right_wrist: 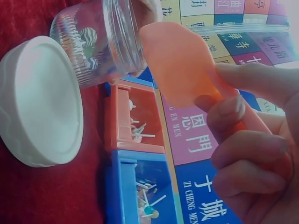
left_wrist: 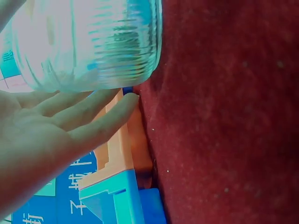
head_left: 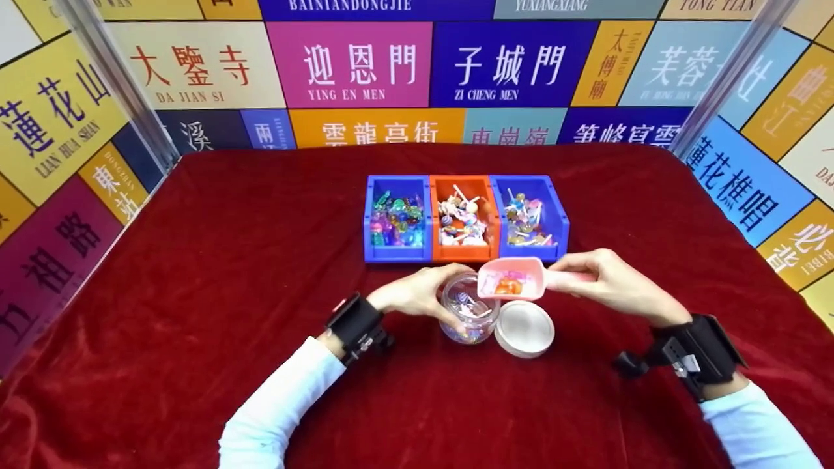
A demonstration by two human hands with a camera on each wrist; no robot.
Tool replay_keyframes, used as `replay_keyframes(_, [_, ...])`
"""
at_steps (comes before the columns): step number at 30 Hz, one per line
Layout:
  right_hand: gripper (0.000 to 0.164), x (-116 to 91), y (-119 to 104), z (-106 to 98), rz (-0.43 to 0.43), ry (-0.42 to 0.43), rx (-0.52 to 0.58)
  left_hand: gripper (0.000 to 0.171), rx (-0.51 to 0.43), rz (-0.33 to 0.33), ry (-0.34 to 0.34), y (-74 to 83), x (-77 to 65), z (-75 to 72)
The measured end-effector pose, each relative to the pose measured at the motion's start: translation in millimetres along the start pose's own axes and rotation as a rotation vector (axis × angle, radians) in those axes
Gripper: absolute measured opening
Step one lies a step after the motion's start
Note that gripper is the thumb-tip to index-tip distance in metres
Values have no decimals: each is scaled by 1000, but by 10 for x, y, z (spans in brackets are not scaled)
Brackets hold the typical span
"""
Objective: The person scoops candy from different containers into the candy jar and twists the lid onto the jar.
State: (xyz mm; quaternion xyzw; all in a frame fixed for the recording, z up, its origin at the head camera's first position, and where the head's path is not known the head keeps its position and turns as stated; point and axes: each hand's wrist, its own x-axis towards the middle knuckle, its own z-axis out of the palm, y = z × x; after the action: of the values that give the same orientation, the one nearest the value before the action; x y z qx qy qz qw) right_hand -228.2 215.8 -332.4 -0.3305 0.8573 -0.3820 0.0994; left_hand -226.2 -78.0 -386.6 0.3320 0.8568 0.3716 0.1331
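My left hand [head_left: 422, 292] holds a clear jar [head_left: 470, 312] round its side, thumb at the front and fingers behind. Inside the jar are wrapped lollipops and some colourful pieces at the bottom. My right hand [head_left: 609, 281] grips the handle of a pink scoop [head_left: 526, 268], whose bowl hangs at the jar's right rim. Pink and orange clear pieces [head_left: 508, 285] lie in the scoop. In the right wrist view the scoop [right_wrist: 175, 60] shows its underside, level with the jar's mouth [right_wrist: 126, 37]. A white lid [head_left: 525, 327] lies beside the jar.
Behind the jar stand three joined bins: a blue bin [head_left: 368, 221] with coloured clear pieces, an orange bin [head_left: 462, 253] with lollipops and another blue bin [head_left: 561, 228] with lollipops. A dark red cloth [head_left: 228, 260] covers the table. Printed panels [head_left: 358, 65] stand behind it.
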Motion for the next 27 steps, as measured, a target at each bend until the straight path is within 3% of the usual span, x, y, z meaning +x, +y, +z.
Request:
replay_keyframes(5, [10, 6, -73, -26, -43, 8, -102, 75, -9, 6, 3, -2, 1, 1])
replay_keyframes(11, [10, 30, -230, -53, -154, 28, -268, 77, -1, -5, 0, 4, 4, 3])
replay_keyframes(15, [13, 45, -340, -57, -173, 15, -356, 76, 4, -2, 6, 2, 2, 6])
replay_keyframes(20, [13, 57, -442, -53, -173, 3, -397, 76, 15, 0, 14, -2, -2, 8])
replay_keyframes(27, [10, 61, -529, -51, -240, 17, -425, 76, -26, 0, 2, -10, -7, 11])
